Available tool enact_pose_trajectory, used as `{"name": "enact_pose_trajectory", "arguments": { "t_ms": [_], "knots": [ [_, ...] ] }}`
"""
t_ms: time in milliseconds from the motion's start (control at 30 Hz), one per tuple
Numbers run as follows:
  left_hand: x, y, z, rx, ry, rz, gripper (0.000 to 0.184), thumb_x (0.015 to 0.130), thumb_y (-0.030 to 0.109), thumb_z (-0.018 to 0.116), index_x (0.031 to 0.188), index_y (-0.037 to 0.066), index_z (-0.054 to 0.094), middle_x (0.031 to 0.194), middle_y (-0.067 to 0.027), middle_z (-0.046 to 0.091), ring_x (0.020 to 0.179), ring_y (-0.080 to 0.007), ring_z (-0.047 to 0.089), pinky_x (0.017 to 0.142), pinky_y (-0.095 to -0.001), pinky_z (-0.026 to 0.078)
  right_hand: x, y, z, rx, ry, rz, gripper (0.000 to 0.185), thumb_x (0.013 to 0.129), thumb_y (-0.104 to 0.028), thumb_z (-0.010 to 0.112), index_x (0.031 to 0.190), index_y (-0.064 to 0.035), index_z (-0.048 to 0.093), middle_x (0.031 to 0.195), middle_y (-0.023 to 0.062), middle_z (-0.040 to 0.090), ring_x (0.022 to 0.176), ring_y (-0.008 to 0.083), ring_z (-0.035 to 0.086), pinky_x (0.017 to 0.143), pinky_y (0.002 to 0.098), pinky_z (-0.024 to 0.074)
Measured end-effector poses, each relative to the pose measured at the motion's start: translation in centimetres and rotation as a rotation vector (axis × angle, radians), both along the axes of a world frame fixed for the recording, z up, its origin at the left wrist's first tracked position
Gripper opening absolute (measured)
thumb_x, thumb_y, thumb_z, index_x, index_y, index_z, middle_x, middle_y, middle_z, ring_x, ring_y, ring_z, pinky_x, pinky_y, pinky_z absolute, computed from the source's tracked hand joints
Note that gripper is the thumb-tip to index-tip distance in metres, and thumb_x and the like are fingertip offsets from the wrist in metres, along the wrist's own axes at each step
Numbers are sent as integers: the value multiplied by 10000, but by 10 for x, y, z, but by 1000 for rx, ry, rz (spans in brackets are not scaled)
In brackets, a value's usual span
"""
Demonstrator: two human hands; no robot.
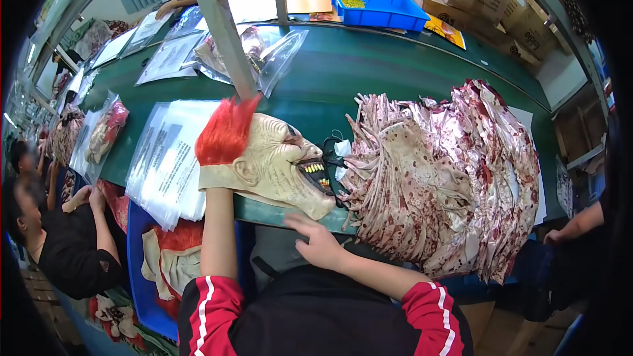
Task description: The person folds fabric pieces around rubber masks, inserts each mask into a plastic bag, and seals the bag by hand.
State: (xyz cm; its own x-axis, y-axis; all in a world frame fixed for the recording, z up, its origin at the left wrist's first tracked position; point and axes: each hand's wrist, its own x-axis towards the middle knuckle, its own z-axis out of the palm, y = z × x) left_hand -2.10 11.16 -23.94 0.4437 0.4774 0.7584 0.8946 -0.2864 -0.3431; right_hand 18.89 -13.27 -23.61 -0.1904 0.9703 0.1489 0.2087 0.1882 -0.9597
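A latex clown mask (273, 161) with red hair, wrinkled pale skin and yellow teeth lies on its side, facing right. My left forearm (218, 231) runs up under the mask's neck edge, and the hand itself is hidden by the mask. Just below the chin is my right hand (318, 242), its fingers stretched out and thumb apart, holding nothing. Right of the mask's mouth spreads a big pile of blood-spattered latex pieces (435, 178). A small white tag (342, 148) on dark material sits between mask and pile. Printed clear plastic bags (165, 158) lie stacked to the left.
A green conveyor belt (369, 59) runs behind the work edge. A blue bin (142, 277) with more masks stands at my lower left. Bagged masks (102, 132) and a blue tray (389, 10) lie farther off. A co-worker (72, 244) sits left; another person's hand (560, 234) shows right.
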Motion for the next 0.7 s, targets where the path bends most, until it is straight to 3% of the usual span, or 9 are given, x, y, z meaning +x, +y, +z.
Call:
{"name": "enact_pose_trajectory", "arguments": {
  "t_ms": [133,200,300,367,500,667,700],
  "knots": [
    [-40,11,-51,-179,-181,-65,497,947,345,654,1393,150,553,1310,-77,619,1129,-262,620,914,-364,536,4,-7,48,-139,-152,131,419,763,47,576,1177,22,631,1239,151,636,1078,298,612,967,364,478],
    [-39,11,-55,-217,-191,-54,502,953,343,648,1404,152,540,1327,-78,607,1150,-258,608,935,-361,528,-4,23,69,462,-212,-99,406,758,73,574,1156,33,641,1134,145,677,1046,339,635,955,371,495],
    [-28,16,-51,-293,-237,-23,516,969,338,630,1435,159,500,1380,-81,570,1212,-249,574,998,-349,505,-20,82,75,680,-412,-170,417,834,-8,590,1250,17,597,1343,191,563,1295,388,491,1062,448,409],
    [-26,13,-50,-248,-222,-40,505,947,305,640,1411,141,526,1356,-87,590,1171,-254,599,969,-352,518,-34,117,36,602,-622,-226,449,889,-82,573,1329,2,549,1478,196,453,1410,411,357,1120,531,310],
    [-29,17,-51,-110,-175,-85,476,883,205,671,1340,89,605,1285,-105,651,1050,-270,673,883,-361,558,-47,151,-8,516,-651,-251,458,926,-129,547,1370,-19,526,1534,192,401,1442,400,321,1130,570,264],
    [-39,10,-78,-326,-334,-31,481,912,286,676,1345,91,596,1291,-108,640,1090,-290,654,897,-376,555,-57,153,-31,559,-806,-297,454,941,-145,535,1383,-43,525,1544,192,394,1442,386,330,1114,560,284],
    [-39,8,-78,-401,-462,-102,494,917,311,674,1352,94,586,1289,-110,637,1096,-294,649,894,-377,554,-56,153,-30,553,-785,-283,455,942,-154,534,1384,-48,525,1543,190,398,1444,383,329,1114,558,285]
  ]
}}
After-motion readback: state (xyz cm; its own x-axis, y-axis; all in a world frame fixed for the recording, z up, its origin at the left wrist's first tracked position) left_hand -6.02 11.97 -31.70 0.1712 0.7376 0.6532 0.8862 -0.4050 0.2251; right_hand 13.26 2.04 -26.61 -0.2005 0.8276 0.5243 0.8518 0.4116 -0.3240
